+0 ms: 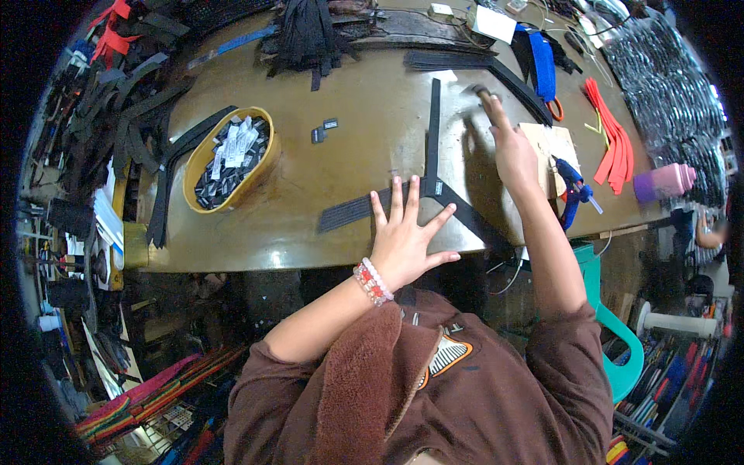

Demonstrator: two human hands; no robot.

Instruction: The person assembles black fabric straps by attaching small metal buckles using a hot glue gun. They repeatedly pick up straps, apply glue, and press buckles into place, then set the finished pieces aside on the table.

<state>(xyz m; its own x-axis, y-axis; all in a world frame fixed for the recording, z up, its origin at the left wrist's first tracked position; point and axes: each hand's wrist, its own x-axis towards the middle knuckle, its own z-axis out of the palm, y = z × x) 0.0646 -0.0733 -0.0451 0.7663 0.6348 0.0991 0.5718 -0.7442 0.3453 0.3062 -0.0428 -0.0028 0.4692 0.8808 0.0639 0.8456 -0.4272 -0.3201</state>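
My left hand (404, 244) lies with fingers spread, its fingertips on black webbing straps near the table's front edge. One strap stack (349, 211) runs left from them, a narrow black strap (434, 124) runs away from me, and another black strap (474, 215) slants to the right. A small dark label (439, 188) sits where they meet. My right hand (513, 147) is raised above the table, right of the narrow strap. Its fingers look closed around something brown and dark at the tips, too blurred to name.
A yellow tub (191, 184) of small labels stands left, with two loose labels (324, 130) beside it. More black straps (310, 39) lie at the back. Red straps (612, 139), a purple-pink roll (665, 181) and a pale block (546, 139) are on the right.
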